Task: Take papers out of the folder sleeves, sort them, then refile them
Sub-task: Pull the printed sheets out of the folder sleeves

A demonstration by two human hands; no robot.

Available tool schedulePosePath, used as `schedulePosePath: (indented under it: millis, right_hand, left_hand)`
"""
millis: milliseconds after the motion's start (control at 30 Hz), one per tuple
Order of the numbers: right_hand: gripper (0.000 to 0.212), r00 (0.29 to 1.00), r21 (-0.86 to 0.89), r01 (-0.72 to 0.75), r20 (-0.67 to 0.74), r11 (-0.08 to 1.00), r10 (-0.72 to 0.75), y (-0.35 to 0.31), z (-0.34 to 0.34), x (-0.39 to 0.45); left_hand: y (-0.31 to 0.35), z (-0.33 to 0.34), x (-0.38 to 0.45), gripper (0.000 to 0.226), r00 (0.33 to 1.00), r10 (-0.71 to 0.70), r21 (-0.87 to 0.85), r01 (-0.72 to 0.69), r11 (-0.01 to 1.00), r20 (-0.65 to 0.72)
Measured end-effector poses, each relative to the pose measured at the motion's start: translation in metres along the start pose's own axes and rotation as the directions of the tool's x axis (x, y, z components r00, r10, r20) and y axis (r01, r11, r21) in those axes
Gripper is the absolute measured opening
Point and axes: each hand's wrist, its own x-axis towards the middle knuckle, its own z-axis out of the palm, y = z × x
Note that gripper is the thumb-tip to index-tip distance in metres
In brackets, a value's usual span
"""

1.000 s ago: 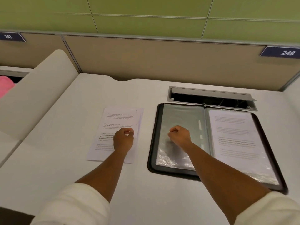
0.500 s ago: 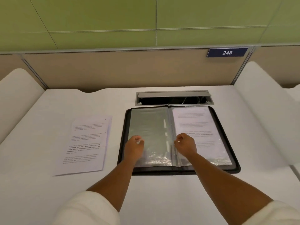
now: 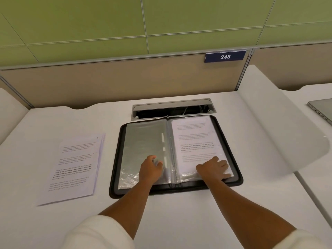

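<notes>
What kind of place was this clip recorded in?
Probably a library or study hall with numbered carrels: a seat sign reading 248, side dividers between white desks, and a cable hatch behind the open folder.

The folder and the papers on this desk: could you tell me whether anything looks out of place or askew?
Only slightly: the loose paper stack left of the open folder lies tilted, its sheets fanned unevenly. The folder sits square, nothing looks torn or spilled.
</notes>
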Motion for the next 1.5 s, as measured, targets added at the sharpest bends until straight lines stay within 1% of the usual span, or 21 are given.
schedulePosePath:
  millis: [100, 167, 300, 433, 467, 533, 600, 667, 733, 767, 833, 867, 900, 933, 1000, 1067, 1100, 1200, 1267, 1367, 1500]
  right_hand:
    - [0.085, 0.997, 0.032, -0.064, 0.044, 0.997, 0.063, 0.007, 0.004, 0.002]
    - [0.091, 0.998, 0.034, -0.027, 0.049, 0.999, 0.026, 0.012, 0.009, 0.001]
    - [0.084, 0.990, -0.046, 0.141, 0.015, 0.989, -0.141, 0.016, 0.014, -0.002]
    - [0.068, 0.965, -0.006, 0.261, 0.007, 0.965, -0.261, 0.009, 0.015, 0.002]
    - [0.065, 0.957, 0.033, 0.288, 0.010, 0.957, -0.289, 0.005, 0.014, 0.001]
    - [0.057, 0.942, 0.196, 0.323, 0.025, 0.926, -0.334, -0.003, 0.016, 0.000]
    - [0.051, 0.922, 0.357, 0.345, 0.045, 0.868, -0.385, -0.013, 0.014, -0.005]
    - [0.051, 0.887, 0.468, 0.364, 0.090, 0.805, -0.453, -0.023, 0.010, -0.015]
    - [0.053, 0.819, 0.539, 0.364, 0.204, 0.760, -0.537, -0.032, 0.003, -0.027]
    - [0.053, 0.768, 0.567, 0.351, 0.281, 0.745, -0.575, -0.037, 0.000, -0.031]
    - [0.054, 0.660, 0.601, 0.336, 0.399, 0.725, -0.636, -0.044, -0.003, -0.036]
    - [0.054, 0.634, 0.606, 0.342, 0.415, 0.718, -0.652, -0.046, -0.002, -0.037]
    - [0.052, 0.635, 0.610, 0.351, 0.403, 0.711, -0.659, -0.047, -0.001, -0.037]
    - [0.047, 0.657, 0.616, 0.357, 0.368, 0.702, -0.657, -0.048, 0.000, -0.036]
    - [0.037, 0.743, 0.621, 0.352, 0.270, 0.701, -0.612, -0.047, 0.002, -0.032]
    - [0.035, 0.806, 0.582, 0.370, 0.187, 0.724, -0.562, -0.041, 0.003, -0.023]
    - [0.035, 0.820, 0.549, 0.390, 0.158, 0.739, -0.550, -0.036, 0.004, -0.017]
    - [0.033, 0.830, 0.424, 0.473, 0.081, 0.772, -0.552, -0.015, 0.005, 0.003]
    - [0.031, 0.836, 0.374, 0.500, 0.028, 0.781, -0.548, 0.001, 0.001, 0.013]
    - [0.027, 0.840, 0.352, 0.512, -0.013, 0.784, -0.543, 0.019, -0.007, 0.023]
    - [0.023, 0.802, 0.291, 0.578, -0.028, 0.763, -0.597, 0.042, -0.013, 0.029]
  left_hand:
    - [0.003, 0.003, -0.001, 0.048, 1.000, -0.012, 0.008, 0.012, 1.000, -0.003]
    - [0.005, 0.004, -0.002, 0.047, 1.000, -0.020, 0.012, 0.020, 1.000, -0.001]
    - [0.007, 0.006, -0.003, 0.047, 1.000, -0.030, 0.017, 0.030, 0.999, -0.001]
    - [0.008, 0.007, -0.004, 0.047, 0.999, -0.045, -0.012, 0.045, 0.999, -0.003]
    - [0.008, 0.007, -0.005, 0.046, 0.999, -0.045, -0.032, 0.045, 0.998, -0.014]
    - [0.009, 0.006, -0.007, 0.043, 0.997, -0.039, -0.084, 0.034, 0.996, -0.061]
    - [0.010, 0.004, -0.008, 0.038, 0.991, -0.020, -0.131, 0.003, 0.991, -0.131]
    - [0.012, 0.002, -0.009, 0.032, 0.975, 0.016, -0.176, -0.056, 0.983, -0.221]
    - [0.019, -0.003, -0.011, 0.024, 0.934, 0.067, -0.215, -0.150, 0.965, -0.351]
    - [0.023, -0.005, -0.012, 0.019, 0.895, 0.105, -0.212, -0.215, 0.953, -0.434]
    - [0.035, -0.011, -0.014, 0.012, 0.772, 0.237, -0.103, -0.363, 0.926, -0.590]
    - [0.042, -0.013, -0.014, 0.010, 0.710, 0.320, -0.020, -0.426, 0.905, -0.627]
    - [0.048, -0.013, -0.014, 0.010, 0.665, 0.400, 0.057, -0.474, 0.879, -0.631]
    - [0.054, -0.012, -0.014, 0.010, 0.640, 0.465, 0.116, -0.509, 0.853, -0.611]
    - [0.065, -0.008, -0.013, 0.011, 0.630, 0.555, 0.193, -0.549, 0.813, -0.543]
    - [0.073, 0.001, -0.014, 0.013, 0.659, 0.590, 0.231, -0.554, 0.800, -0.466]
    - [0.075, 0.007, -0.014, 0.013, 0.690, 0.586, 0.226, -0.545, 0.807, -0.425]
    - [0.070, 0.026, -0.013, 0.009, 0.834, 0.495, 0.152, -0.471, 0.869, -0.245]
    - [0.062, 0.039, -0.012, 0.012, 0.903, 0.415, 0.148, -0.399, 0.905, -0.107]
    - [0.054, 0.058, -0.014, 0.020, 0.931, 0.362, 0.168, -0.363, 0.916, 0.040]
    - [0.053, 0.074, -0.017, 0.035, 0.927, 0.336, 0.209, -0.366, 0.907, 0.167]
